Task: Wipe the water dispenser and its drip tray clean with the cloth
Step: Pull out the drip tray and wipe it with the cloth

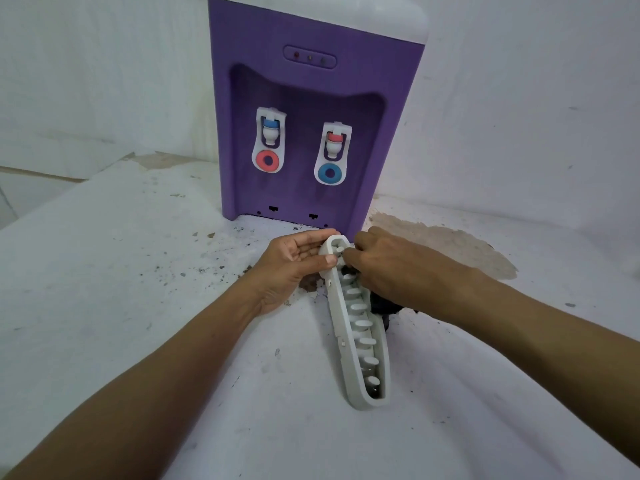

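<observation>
Left hand (294, 258) grips far end of white slotted plastic drip tray (360, 341); right hand (384, 268) curled over its grille — dark cloth (384, 308) mostly hidden beneath, grip unclear. Purple water dispenser (311, 133) at back edge of counter (138, 271).

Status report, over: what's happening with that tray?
Left hand grips far end of drip tray. Right hand presses dark cloth against its grille. Tray off dispenser, nothing blocking.

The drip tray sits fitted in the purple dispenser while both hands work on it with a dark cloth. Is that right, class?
No. The head view shows the drip tray off the purple dispenser, on the white surface before it; the left hand and right hand work on it with the dark cloth.
</observation>
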